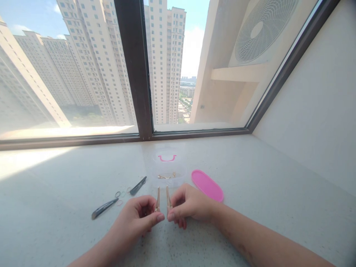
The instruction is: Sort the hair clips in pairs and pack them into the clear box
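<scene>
My left hand (pixel 144 217) pinches a gold hair clip (pixel 158 194) between thumb and fingers, its narrow tip pointing up. A second gold hair clip (pixel 168 194) stands upright in the pinch of my right hand (pixel 183 207). The two clips are side by side with a small gap between them. Just beyond them is a clear plastic box (pixel 182 171) with a pink handle (pixel 167 160). Several small gold pieces (pixel 166 177) lie inside it. Next to my right hand lies a flat pink oval lid (pixel 208 185).
Left of the box lie two dark hair clips, one nearer (pixel 105 208) and one farther (pixel 138 185). Small hair ties (pixel 118 194) are scattered between them. The pale speckled sill (pixel 264 178) ends at a dark-framed window (pixel 144 135), with a white wall (pixel 314 107) on the right.
</scene>
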A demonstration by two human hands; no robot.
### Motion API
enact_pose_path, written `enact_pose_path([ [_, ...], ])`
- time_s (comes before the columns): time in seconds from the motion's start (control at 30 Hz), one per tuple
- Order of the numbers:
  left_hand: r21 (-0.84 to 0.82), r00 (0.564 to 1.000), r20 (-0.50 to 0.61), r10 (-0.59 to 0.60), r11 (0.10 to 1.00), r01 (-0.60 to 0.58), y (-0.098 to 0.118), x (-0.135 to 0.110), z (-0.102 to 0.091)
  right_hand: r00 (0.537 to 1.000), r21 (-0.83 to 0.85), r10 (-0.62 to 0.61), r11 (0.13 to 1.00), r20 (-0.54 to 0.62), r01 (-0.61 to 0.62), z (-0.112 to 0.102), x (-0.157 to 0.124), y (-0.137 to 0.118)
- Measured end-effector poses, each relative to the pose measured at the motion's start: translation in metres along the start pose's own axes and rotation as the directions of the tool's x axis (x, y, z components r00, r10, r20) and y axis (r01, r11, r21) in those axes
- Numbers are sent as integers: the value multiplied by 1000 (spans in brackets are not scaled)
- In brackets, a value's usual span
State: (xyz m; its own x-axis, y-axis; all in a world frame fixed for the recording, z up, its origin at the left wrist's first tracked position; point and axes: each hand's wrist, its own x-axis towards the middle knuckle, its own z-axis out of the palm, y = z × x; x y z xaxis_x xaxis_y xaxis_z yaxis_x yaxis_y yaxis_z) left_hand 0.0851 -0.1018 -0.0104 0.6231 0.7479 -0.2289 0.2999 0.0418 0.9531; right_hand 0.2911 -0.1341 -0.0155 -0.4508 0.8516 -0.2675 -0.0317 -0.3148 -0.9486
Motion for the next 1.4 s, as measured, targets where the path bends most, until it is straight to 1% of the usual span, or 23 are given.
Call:
enact_pose_path([
  [0.13, 5, 1000, -19, 15, 1000, -15, 2, 1, 0, 999, -26, 31, 999, -26, -32, 3, 0, -2],
  [0.3, 5, 1000, -24, 19, 1000, -19, 4, 1, 0, 999, -24, 36, 999, -39, -37, 1, 0, 1],
  [0.5, 29, 999, -24, 27, 999, -27, 4, 0, 0, 999, -26, 30, 999, -29, -30, -1, 1, 5],
  [0.8, 54, 998, -45, 46, 998, -44, 0, 2, 1, 999, -44, 39, 998, -22, -40, 0, 2, 3],
  [0.93, 51, 998, -53, 34, 998, -32, 2, 0, 2, 999, -56, 47, 997, -27, -48, 1, 1, 1],
  [1.17, 53, 998, -49, 50, 997, -48, -1, 2, 2, 999, -97, 52, 994, -7, -53, 3, 0, 1],
  [1.4, 57, 997, -66, 50, 997, -46, -1, 3, 3, 999, -90, 44, 995, 2, -44, 1, 2, 5],
])
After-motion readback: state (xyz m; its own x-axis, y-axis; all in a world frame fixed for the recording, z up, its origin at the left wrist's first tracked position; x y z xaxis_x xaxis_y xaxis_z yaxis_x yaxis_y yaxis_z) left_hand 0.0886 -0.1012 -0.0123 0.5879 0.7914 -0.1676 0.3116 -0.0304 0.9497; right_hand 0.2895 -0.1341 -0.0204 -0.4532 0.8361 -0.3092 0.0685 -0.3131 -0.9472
